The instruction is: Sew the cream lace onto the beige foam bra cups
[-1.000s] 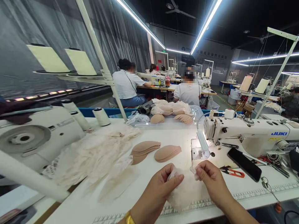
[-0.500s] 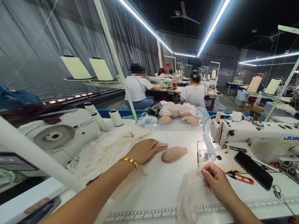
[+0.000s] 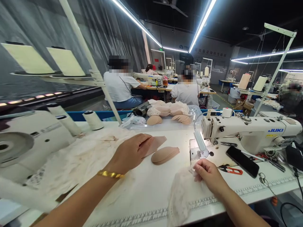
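Observation:
My left hand, with a gold bracelet at the wrist, is closed on a thin beige fabric piece that sticks out past its fingertips. Just right of it on the white table lies a small stack of beige bra-cup pieces. Thumb and fingers of my right hand pinch the edge of a sheer cream lace fabric, which hangs down over the table's front edge. The needle area of a sewing machine is just beyond that hand.
A pile of cream lace covers the left side. Orange-handled snips, a black phone and keys lie right. A clear tray at the back bears padded cups. Two people in white sit beyond.
My view has swung right, so everything sits further left in the picture. The beige piece in my left hand shows a broader, flatter face. My right hand keeps its pinch on the lace.

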A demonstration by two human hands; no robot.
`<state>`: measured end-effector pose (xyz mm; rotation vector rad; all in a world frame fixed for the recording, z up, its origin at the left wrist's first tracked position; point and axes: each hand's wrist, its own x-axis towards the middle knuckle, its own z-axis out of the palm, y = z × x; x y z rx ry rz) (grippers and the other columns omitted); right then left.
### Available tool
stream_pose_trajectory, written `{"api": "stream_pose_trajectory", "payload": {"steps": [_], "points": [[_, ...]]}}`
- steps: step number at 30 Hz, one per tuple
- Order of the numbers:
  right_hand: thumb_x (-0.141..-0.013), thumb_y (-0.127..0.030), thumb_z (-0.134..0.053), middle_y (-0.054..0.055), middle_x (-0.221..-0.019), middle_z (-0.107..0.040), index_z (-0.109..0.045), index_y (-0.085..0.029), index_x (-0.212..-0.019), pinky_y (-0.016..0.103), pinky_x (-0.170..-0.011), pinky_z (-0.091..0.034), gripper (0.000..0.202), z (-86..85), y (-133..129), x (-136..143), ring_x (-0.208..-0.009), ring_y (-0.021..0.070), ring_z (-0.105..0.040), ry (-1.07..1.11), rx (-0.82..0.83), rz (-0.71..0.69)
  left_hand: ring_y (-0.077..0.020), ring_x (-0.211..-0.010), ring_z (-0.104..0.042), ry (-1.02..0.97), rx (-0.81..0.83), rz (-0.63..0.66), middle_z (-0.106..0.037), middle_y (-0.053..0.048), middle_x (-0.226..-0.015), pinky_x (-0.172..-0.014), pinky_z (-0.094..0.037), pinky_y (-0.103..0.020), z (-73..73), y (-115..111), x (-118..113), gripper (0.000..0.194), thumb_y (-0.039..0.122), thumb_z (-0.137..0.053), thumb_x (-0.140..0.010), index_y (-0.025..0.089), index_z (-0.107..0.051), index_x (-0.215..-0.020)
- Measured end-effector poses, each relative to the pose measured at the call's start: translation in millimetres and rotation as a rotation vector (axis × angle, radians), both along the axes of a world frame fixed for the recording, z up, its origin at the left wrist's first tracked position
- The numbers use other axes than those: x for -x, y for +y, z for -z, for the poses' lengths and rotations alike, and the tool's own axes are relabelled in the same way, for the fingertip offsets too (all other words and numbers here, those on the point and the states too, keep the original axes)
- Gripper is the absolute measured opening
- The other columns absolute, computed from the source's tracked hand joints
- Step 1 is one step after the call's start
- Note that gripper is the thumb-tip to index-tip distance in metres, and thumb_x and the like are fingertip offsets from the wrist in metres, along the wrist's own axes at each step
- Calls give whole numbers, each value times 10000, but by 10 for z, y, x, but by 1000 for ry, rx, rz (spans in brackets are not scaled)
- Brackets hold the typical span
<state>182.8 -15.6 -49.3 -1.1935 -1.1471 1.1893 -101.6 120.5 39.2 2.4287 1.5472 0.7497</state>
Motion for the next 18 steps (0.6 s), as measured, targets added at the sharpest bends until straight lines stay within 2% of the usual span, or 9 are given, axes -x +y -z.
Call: {"api": "stream_pose_trajectory", "payload": {"steps": [3, 6, 8, 10, 11, 13, 15, 16, 18], "points": [[-755, -919, -699, 1, -737, -667, -677, -196, -882, 298, -661, -464, 734, -87, -15, -13, -653, 171, -638, 37, 30, -18, -267, -788, -673, -9, 117, 226, -769, -48, -875, -710, -457, -338, -32, -345, -268, 479, 614, -433, -1007, 253, -721, -876], [-779, -951, -634, 26, -719, -687, -689, -182, -912, 314, -694, -484, 782, -144, -50, -12, -678, 188, -661, 61, 37, -29, -242, -726, -651, 7, 203, 408, -735, -30, -776, -677, -421, -321, 31, -612, -506, 433, 530, -477, -1022, 240, -690, -781], [-769, -901, -707, 14, -724, -676, -683, -190, -918, 325, -724, -499, 728, -170, -81, 1, -704, 194, -668, 42, 9, -40, -238, -714, -654, 13, 218, 472, -734, -37, -773, -664, -419, -319, 102, -690, -623, 410, 473, -474, -1030, 231, -687, -777], [-769, -778, -812, -15, -724, -645, -686, -205, -924, 325, -743, -505, 607, -205, -122, 20, -715, 191, -665, -12, -22, -49, -256, -760, -679, -1, 190, 510, -747, -54, -806, -701, -458, -333, 154, -700, -698, 381, 443, -490, -1026, 228, -705, -797], [-791, -700, -836, -25, -725, -633, -692, -210, -927, 321, -745, -503, 529, -232, -148, 28, -718, 188, -663, -47, -36, -54, -277, -846, -706, -27, 177, 532, -773, -69, -890, -765, -496, -351, 163, -690, -721, 331, 436, -524, -1013, 229, -735, -865], [-875, -541, -805, -24, -736, -641, -712, -210, -928, 310, -735, -495, 349, -318, -211, 34, -727, 183, -662, -141, -57, -91, -323, -1110, -713, -100, 220, 602, -787, -104, -1192, -961, -531, -404, 139, -662, -748, 282, 415, -626, -966, 241, -761, -1143], [-932, -412, -746, -7, -763, -678, -742, -209, -942, 296, -708, -484, 203, -449, -285, 16, -740, 184, -656, -271, -75, -186, -345, -1343, -627, -151, 375, 700, -682, -109, -1475, -1137, -471, -446, 76, -642, -763, 584, 373, -743, -886, 281, -631, -1452], [-942, -369, -727, 0, -776, -693, -758, -212, -955, 291, -694, -481, 161, -530, -322, -3, -742, 187, -654, -336, -82, -244, -345, -1391, -599, -158, 478, 759, -651, -102, -1521, -1181, -438, -453, 40, -638, -769, 730, 355, -784, -849, 302, -551, -1538], [-954, -321, -706, 10, -801, -714, -788, -226, -997, 290, -681, -482, 133, -711, -382, -53, -750, 198, -659, -451, -99, -353, -340, -1366, -617, -177, 681, 880, -698, -86, -1440, -1182, -432, -448, -16, -641, -783, 822, 345, -822, -792, 309, -511, -1553]]}}
